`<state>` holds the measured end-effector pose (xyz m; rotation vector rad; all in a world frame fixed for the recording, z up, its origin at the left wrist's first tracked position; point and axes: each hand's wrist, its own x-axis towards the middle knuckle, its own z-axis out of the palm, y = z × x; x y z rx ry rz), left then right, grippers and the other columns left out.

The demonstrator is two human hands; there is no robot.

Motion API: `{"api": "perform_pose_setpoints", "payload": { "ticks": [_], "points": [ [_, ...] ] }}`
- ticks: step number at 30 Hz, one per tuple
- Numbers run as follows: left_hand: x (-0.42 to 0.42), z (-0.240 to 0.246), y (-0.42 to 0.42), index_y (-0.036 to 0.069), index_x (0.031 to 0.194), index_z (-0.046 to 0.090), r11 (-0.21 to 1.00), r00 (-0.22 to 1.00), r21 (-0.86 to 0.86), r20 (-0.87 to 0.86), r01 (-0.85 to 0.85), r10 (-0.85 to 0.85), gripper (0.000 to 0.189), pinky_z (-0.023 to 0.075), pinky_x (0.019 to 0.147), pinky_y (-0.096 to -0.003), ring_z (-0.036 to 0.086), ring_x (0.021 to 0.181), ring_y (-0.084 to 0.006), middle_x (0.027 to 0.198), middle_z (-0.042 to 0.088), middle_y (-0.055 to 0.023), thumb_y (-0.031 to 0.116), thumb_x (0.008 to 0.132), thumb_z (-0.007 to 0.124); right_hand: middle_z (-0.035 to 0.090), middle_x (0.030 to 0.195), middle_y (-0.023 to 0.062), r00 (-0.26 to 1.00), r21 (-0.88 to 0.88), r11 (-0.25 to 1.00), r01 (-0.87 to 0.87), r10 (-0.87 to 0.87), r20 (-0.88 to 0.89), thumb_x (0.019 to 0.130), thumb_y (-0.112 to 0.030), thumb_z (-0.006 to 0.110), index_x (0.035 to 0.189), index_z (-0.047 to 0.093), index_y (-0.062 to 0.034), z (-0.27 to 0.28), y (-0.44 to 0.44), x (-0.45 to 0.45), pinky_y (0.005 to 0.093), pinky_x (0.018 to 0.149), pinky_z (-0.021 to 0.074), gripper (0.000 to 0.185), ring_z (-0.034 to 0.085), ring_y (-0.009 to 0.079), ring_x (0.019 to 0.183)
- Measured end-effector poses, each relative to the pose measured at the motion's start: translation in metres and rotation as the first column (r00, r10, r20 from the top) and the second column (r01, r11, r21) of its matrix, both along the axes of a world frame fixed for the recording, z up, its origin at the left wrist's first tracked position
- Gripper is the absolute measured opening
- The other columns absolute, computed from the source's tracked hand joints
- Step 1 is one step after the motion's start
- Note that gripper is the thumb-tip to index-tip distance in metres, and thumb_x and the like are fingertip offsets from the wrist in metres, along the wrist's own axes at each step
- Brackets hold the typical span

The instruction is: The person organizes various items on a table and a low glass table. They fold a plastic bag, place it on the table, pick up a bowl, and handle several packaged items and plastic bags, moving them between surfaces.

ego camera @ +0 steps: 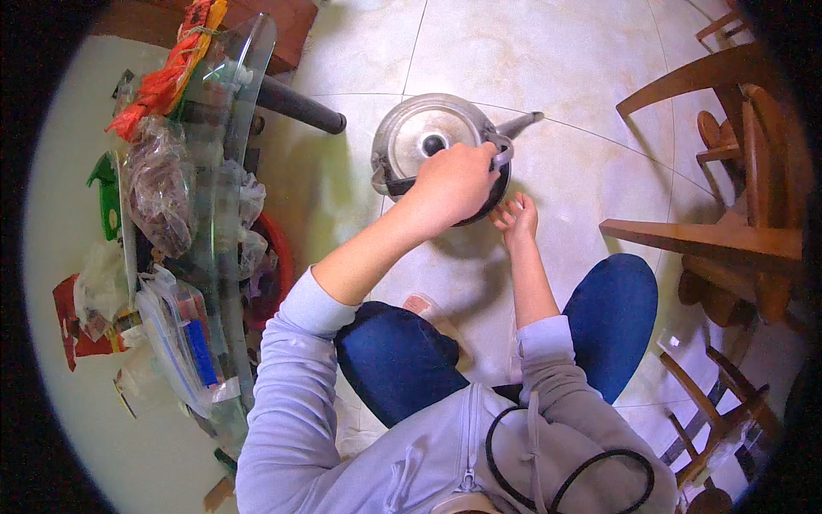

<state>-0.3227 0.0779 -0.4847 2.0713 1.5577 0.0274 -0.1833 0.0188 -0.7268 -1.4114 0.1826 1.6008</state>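
A metal kettle (411,128) with a round lid, a black lid knob and a spout towards the upper right is in front of me, over the tiled floor. My left hand (457,183) is closed around the kettle's black handle, at the near side of the lid. Just below and to the right of the kettle, my right hand (519,218) is held with its fingers apart and slightly curled, near the kettle's lower side. Whether its fingertips touch the kettle cannot be told. Part of the handle is hidden under my left hand.
On the left stands a glass-topped table (221,212) with plastic bags and packets. A dark cylindrical leg or tube (302,106) juts out beside it, and a red basin (279,257) is below. Wooden chairs (706,234) stand on the right. My bent knees flank my arms.
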Motion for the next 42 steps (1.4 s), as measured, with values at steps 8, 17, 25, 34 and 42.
{"api": "perform_pose_setpoints", "payload": {
  "ticks": [8,17,25,34,42],
  "points": [
    [0.000,-0.030,0.002,-0.002,0.096,0.055,0.997,0.996,-0.073,0.084,0.013,-0.007,0.028,0.0468,0.073,-0.0489,0.059,0.081,-0.0414,0.082,0.061,-0.0252,0.023,0.084,0.055,0.034,0.133,0.0131,0.999,0.033,0.999,-0.042,0.041,0.004,0.089,-0.045,0.042,0.137,0.027,-0.0101,0.012,0.007,-0.006,0.0492,0.084,0.0408,0.061,0.045,0.0290,0.104],
    [-0.093,-0.070,-0.021,0.004,0.113,0.052,0.932,0.862,0.212,0.480,-0.295,0.164,0.033,0.0442,0.080,-0.0310,0.054,0.094,-0.0189,0.103,0.057,-0.0101,0.022,0.086,0.059,0.038,0.137,0.0170,0.800,0.184,0.930,-0.317,0.158,0.579,0.096,-0.023,0.034,0.139,0.031,-0.0057,0.005,0.009,-0.025,0.0321,0.098,0.0338,0.046,0.040,0.0248,0.124],
    [-0.180,-0.174,-0.065,0.002,0.123,0.041,0.221,0.266,-0.858,0.103,-0.464,0.958,0.038,0.0503,0.083,-0.0433,0.058,0.098,-0.0276,0.115,0.052,-0.0126,0.005,0.085,0.041,0.059,0.112,0.0207,0.551,0.031,0.831,-0.555,0.339,0.763,0.092,-0.015,0.040,0.138,0.034,-0.0085,0.038,0.015,-0.036,0.0318,0.087,0.0417,0.046,0.058,0.0279,0.100],
    [-0.181,-0.189,-0.096,-0.007,0.121,0.041,0.189,-0.063,-0.969,0.201,-0.160,0.977,0.033,0.0529,0.085,-0.0375,0.054,0.109,-0.0363,0.121,0.049,-0.0209,0.008,0.091,0.043,0.037,0.137,0.0209,0.386,0.159,0.435,-0.886,0.503,0.773,0.086,-0.013,0.042,0.136,0.034,-0.0041,0.023,0.025,-0.114,0.0347,0.106,0.0271,0.051,0.037,0.0326,0.127],
    [-0.275,-0.229,-0.139,-0.004,0.122,0.043,0.085,-0.548,-0.858,0.397,-0.507,0.736,0.034,0.0537,0.084,-0.0412,0.056,0.103,-0.0326,0.120,0.051,-0.0195,0.010,0.091,0.040,0.036,0.135,0.0270,0.063,0.049,0.039,-0.998,0.674,0.736,0.084,-0.020,0.048,0.132,0.040,-0.0018,0.037,0.015,-0.197,0.0379,0.105,0.0297,0.052,0.038,0.0371,0.125]
  ]
}}
